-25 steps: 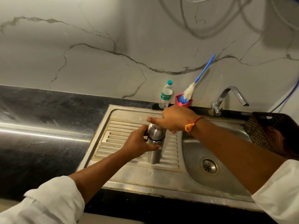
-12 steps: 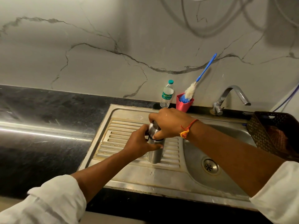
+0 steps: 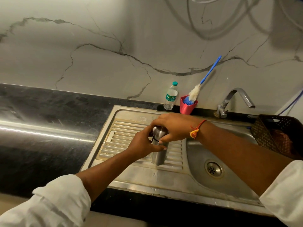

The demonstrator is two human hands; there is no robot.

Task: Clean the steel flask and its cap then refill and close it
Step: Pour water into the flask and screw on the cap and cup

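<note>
Head view: left hand (image 3: 142, 143) grips flask (image 3: 158, 157); right hand (image 3: 174, 126) wraps cap (image 3: 158, 132) (mostly hidden).

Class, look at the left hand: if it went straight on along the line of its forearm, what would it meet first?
The flask, which the left hand grips on the draining board; just past that, probably the right hand on the cap.

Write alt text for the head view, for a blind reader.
A person's left hand grips a cylindrical steel flask standing upright on the ribbed drainboard of a steel sink, while the right hand grips its steel cap from above. Behind stand a clear plastic water bottle, a pink cup holding a blue-handled brush, and a chrome tap.
</note>
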